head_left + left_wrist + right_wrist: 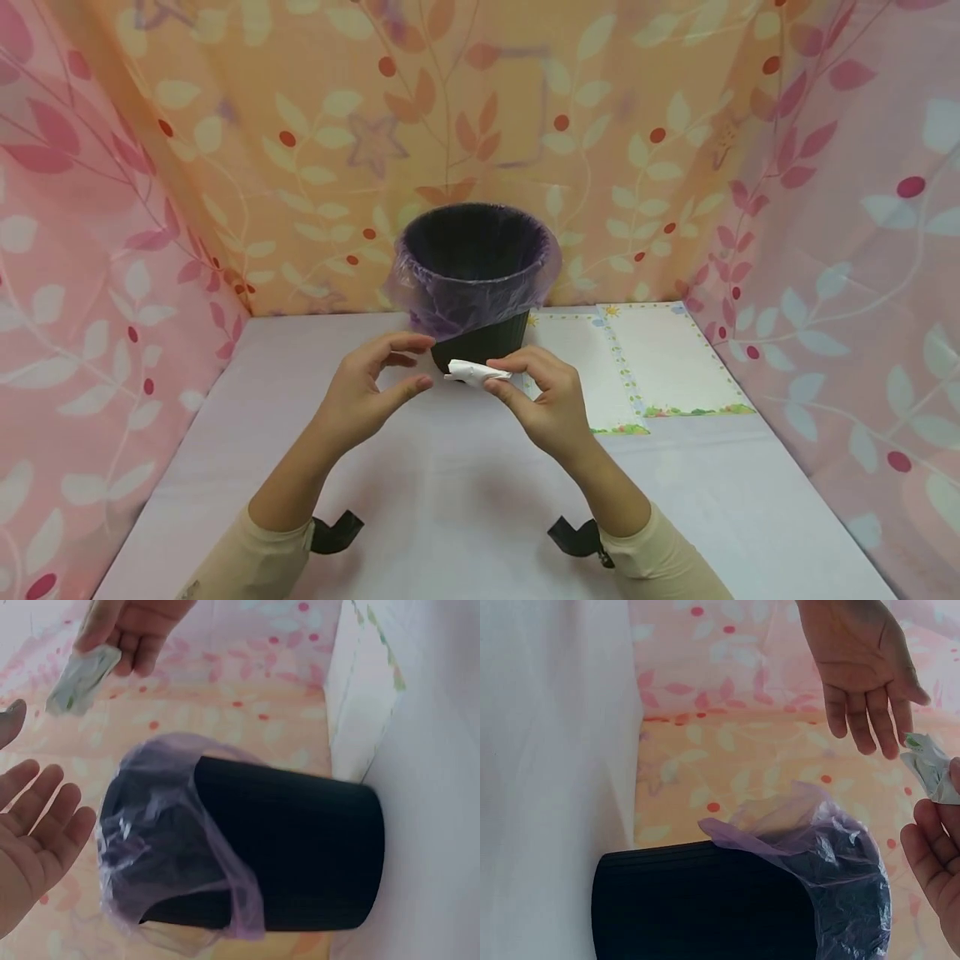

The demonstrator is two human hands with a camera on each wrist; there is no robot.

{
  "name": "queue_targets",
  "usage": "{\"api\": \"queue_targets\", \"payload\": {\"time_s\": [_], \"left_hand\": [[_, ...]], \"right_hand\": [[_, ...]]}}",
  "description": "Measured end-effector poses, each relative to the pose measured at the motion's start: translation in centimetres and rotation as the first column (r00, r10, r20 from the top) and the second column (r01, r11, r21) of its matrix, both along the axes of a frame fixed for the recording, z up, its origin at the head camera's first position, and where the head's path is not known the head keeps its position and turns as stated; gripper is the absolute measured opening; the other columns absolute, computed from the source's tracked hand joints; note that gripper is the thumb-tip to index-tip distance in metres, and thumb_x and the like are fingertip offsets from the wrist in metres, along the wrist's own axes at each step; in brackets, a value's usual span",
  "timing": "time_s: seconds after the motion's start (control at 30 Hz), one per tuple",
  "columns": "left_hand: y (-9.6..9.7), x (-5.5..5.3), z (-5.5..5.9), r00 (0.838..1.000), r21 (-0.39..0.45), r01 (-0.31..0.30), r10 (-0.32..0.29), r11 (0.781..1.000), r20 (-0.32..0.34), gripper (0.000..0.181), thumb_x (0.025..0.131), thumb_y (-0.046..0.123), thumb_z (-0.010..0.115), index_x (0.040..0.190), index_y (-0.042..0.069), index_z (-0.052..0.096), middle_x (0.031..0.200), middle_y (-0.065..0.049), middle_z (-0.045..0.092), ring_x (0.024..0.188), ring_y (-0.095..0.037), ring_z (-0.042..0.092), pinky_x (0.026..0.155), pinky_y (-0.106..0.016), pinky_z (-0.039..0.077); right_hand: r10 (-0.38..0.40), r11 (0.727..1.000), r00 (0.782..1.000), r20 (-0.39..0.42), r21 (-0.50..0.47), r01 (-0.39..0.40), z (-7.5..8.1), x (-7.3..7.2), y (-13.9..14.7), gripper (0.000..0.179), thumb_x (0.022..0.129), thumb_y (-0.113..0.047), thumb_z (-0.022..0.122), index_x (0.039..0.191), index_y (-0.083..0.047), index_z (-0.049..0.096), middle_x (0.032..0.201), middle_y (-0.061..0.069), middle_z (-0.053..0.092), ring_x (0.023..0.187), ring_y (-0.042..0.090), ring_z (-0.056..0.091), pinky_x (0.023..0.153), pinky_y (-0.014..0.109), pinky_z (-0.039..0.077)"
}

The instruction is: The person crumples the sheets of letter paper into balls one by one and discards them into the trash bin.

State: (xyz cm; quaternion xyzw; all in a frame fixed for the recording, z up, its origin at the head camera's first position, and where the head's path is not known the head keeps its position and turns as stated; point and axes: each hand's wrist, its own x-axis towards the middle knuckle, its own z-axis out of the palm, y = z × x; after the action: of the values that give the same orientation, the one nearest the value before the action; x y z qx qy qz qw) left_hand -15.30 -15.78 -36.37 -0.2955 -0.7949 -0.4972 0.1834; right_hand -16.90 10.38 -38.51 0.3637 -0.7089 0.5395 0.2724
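A crumpled piece of white paper (472, 372) is pinched between the thumb and fingers of my right hand (551, 402). Green print shows on the crumpled paper (81, 681) in the left wrist view. My left hand (369, 385) is held apart from the paper, its fingers relaxed and nothing in them; its palm (866, 656) faces the paper in the right wrist view. Just beyond both hands stands a black trash bin (483, 337), upright, lined with a thin purple plastic bag (472, 307) folded over its rim. The paper overlaps the bin's lower front in the head view.
Two sheets of paper with decorated borders, one nearer (581, 367) and one farther right (675, 358), lie right of the bin on the white tabletop (420, 500). Floral cloth walls (315, 167) enclose the back and both sides. Black wrist mounts (337, 533) stick out near the sleeves.
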Motion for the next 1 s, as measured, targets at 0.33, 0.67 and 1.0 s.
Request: {"api": "queue_targets", "payload": {"time_s": [0.33, 0.67, 1.0], "left_hand": [[-1.3, -3.4, 1.5, 0.985, -0.008, -0.158, 0.157, 0.987, -0.078, 0.050, 0.084, 0.007, 0.084, 0.130, 0.005, 0.066, 0.130, -0.006, 0.068, 0.120, -0.024, 0.063, 0.103, -0.041, 0.052], [-2.0, -7.7, 3.5, 0.961, -0.070, -0.273, 0.275, 0.959, 0.011, 0.062, 0.086, 0.023, 0.085, 0.140, 0.005, 0.059, 0.142, -0.014, 0.056, 0.130, -0.036, 0.053, 0.111, -0.053, 0.044], [-2.4, -11.4, 4.3, 0.932, -0.202, -0.298, 0.330, 0.933, 0.151, 0.094, 0.082, 0.057, 0.082, 0.156, 0.017, 0.041, 0.161, -0.010, 0.036, 0.147, -0.039, 0.036, 0.116, -0.066, 0.032]], "right_hand": [[-0.022, 0.999, 1.000, 0.004, -0.028, 0.022, -0.3, -0.5, 0.3, 0.025, 0.080, 0.000, 0.086, 0.103, -0.006, 0.079, 0.091, 0.004, 0.074, 0.083, 0.016, 0.067, 0.073, 0.021, 0.054], [-0.037, 0.998, 0.999, -0.021, -0.051, 0.036, -0.2, -1.3, 0.7, 0.027, 0.079, 0.003, 0.085, 0.104, -0.004, 0.078, 0.091, 0.006, 0.073, 0.082, 0.018, 0.065, 0.073, 0.021, 0.053], [-0.038, 0.998, 0.999, -0.012, -0.046, 0.037, 0.3, -1.7, 1.0, 0.026, 0.079, 0.001, 0.086, 0.103, -0.005, 0.078, 0.091, 0.004, 0.073, 0.084, 0.017, 0.066, 0.075, 0.023, 0.053]]}}
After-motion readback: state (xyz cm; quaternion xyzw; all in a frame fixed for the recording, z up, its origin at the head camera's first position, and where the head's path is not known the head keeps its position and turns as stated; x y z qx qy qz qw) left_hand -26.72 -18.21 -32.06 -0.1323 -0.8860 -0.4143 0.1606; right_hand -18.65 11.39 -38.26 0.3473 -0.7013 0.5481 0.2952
